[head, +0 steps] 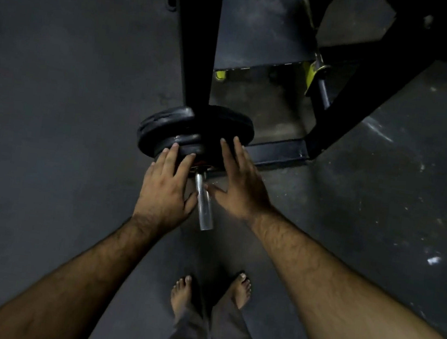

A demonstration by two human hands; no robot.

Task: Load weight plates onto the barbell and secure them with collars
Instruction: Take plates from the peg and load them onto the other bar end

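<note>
A chrome barbell sleeve (204,203) points toward me at mid-frame. Black weight plates (162,127) sit stacked on it, a smaller one in front of larger ones. My left hand (166,187) lies flat with fingers spread on the left face of the front plate. My right hand (240,183) presses flat on the right side of the plates, fingers extended. Neither hand grips anything. The sleeve's bare end sticks out between my two hands. No collar is visible on the sleeve.
A black rack upright (194,37) rises just behind the plates, with its base bar (278,151) on the floor to the right. A black bench with yellow-green parts (311,73) stands behind. My bare feet (183,295) are on the dark rubber floor below.
</note>
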